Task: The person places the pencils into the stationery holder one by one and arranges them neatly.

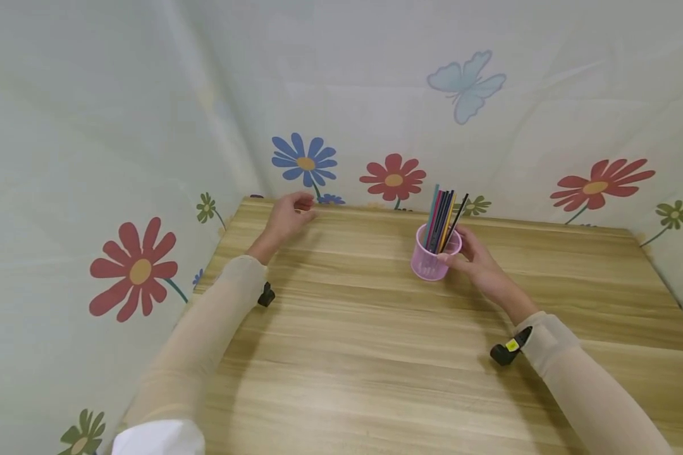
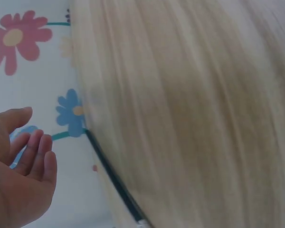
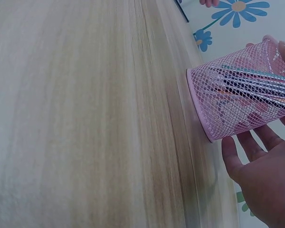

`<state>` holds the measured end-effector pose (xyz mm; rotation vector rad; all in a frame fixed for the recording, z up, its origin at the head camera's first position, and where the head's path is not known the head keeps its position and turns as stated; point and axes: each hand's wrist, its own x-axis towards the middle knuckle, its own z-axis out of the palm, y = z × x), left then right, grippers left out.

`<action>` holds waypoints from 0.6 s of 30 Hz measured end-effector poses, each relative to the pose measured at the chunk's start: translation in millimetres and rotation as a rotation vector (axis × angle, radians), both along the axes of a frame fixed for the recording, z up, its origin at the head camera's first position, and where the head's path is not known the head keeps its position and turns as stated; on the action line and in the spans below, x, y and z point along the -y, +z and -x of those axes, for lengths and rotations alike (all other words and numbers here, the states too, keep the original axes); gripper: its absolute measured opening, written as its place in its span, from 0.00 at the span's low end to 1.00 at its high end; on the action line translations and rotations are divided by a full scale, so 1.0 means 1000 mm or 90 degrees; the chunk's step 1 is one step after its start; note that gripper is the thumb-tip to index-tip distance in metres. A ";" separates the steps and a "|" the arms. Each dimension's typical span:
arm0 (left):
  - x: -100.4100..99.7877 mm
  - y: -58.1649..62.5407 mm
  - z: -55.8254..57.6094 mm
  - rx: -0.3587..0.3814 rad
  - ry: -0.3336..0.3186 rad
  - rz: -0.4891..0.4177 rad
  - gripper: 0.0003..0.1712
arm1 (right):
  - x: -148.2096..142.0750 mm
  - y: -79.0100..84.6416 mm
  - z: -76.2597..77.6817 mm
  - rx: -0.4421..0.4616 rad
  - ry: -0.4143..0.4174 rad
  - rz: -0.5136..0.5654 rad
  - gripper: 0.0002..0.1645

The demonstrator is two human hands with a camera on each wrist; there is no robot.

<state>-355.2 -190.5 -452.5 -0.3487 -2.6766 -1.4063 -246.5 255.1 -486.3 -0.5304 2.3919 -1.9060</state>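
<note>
My right hand [image 1: 482,266] grips a pink mesh pen cup [image 1: 427,265] from its right side, thumb in front and fingers round the far side. Several pencils [image 1: 441,218] in blue, pink, black and yellow stand in it, one leaning to the right. In the right wrist view the cup's base is right at the tabletop. At the table's far left edge my left hand [image 1: 289,218] holds nothing, its fingers loosely bent. A dark slim stick [image 2: 115,178] with a silvery end lies along the far edge near this hand; in the head view it is hidden.
The wood-grain table [image 1: 364,354] reaches to a pale cloth backdrop [image 1: 353,76] printed with flowers and a butterfly, behind and at the left. Black wrist cameras [image 1: 506,354] are strapped over both sleeves.
</note>
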 end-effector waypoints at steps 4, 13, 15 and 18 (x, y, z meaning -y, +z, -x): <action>0.006 -0.012 0.004 0.011 0.027 -0.001 0.27 | 0.000 -0.001 0.000 -0.005 0.005 -0.001 0.43; 0.012 -0.031 0.018 0.027 0.038 0.021 0.27 | 0.000 0.001 -0.001 -0.003 0.005 0.003 0.44; 0.013 -0.034 0.020 0.047 0.035 0.022 0.28 | 0.000 0.001 -0.001 -0.005 0.006 -0.002 0.44; 0.012 -0.036 0.022 0.068 0.027 0.033 0.31 | -0.001 0.001 -0.001 -0.002 0.002 -0.003 0.43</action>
